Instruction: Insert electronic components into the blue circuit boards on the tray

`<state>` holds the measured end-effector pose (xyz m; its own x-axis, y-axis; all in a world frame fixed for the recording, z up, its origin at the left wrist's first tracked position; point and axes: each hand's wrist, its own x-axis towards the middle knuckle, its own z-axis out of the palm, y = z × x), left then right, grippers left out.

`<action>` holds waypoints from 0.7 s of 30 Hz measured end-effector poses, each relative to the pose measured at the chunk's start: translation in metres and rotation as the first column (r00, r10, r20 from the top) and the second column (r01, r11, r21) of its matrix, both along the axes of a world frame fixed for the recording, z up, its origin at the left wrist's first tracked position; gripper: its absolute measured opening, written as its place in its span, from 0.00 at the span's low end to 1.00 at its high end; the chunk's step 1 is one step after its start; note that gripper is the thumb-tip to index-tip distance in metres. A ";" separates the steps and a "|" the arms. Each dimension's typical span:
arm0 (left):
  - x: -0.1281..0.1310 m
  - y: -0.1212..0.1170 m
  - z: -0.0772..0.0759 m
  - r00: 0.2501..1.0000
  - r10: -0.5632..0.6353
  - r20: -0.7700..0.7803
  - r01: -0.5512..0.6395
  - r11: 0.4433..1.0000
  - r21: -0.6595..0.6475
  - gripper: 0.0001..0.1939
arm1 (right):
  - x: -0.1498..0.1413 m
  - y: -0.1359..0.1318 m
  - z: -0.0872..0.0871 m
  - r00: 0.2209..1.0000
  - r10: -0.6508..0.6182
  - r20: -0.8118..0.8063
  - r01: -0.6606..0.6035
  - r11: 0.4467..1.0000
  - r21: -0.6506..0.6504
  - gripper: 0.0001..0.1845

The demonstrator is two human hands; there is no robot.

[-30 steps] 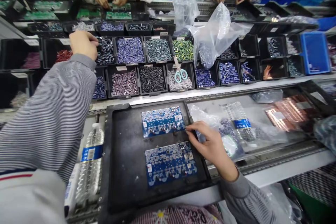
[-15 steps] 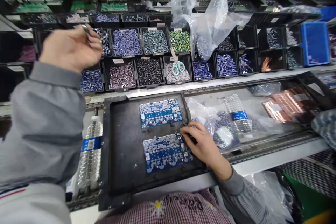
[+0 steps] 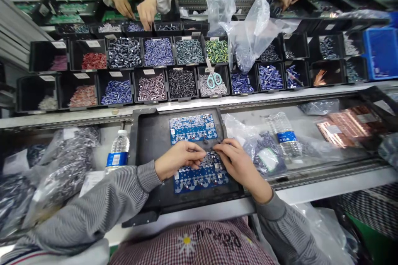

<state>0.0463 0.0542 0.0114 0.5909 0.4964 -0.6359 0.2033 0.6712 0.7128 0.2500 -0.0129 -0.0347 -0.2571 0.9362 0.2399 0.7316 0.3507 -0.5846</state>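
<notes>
Two blue circuit boards (image 3: pixel 199 180) lie one above the other in a black tray (image 3: pixel 152 136). Over the upper left part of the lower board is my left hand (image 3: pixel 180 158), thumb and fingertips pinched together. My right hand (image 3: pixel 234 161) is at that board's upper right corner, its fingertips closed close to the edge. A small gap separates the two hands. Whatever is between the fingers of either hand is too small to make out. The upper board (image 3: pixel 192 128) lies untouched just beyond the fingers.
Two rows of black bins with small electronic parts (image 3: pixel 158 51) stand behind the tray. Teal-handled scissors (image 3: pixel 214 79) rest on one. Water bottles (image 3: pixel 118 149) and bagged parts (image 3: pixel 269 153) flank the tray. Across the line, two co-workers' hands (image 3: pixel 147 10) are at work.
My left hand has come from the bins at the back left down to the lower board, beside my right hand. My right hand has shifted slightly toward the lower board's upper right corner.
</notes>
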 end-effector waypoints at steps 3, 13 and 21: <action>0.000 -0.004 -0.005 1.000 0.008 -0.007 -0.008 1.000 -0.010 0.10 | 0.000 0.000 0.002 0.999 0.018 0.026 -0.018 1.000 -0.006 0.15; -0.002 -0.007 -0.013 1.000 0.014 0.015 -0.014 0.999 -0.045 0.10 | 0.000 -0.002 0.006 0.992 0.078 0.103 -0.079 0.997 0.010 0.17; -0.003 -0.010 -0.012 1.000 -0.022 0.022 0.023 0.999 -0.042 0.10 | -0.002 -0.001 0.012 0.960 0.100 0.262 -0.120 0.991 0.058 0.18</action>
<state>0.0428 0.0447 -0.0006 0.6150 0.4558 -0.6434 0.2037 0.6964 0.6881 0.2480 -0.0137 -0.0232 -0.4196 0.8812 0.2178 0.8088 0.4719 -0.3510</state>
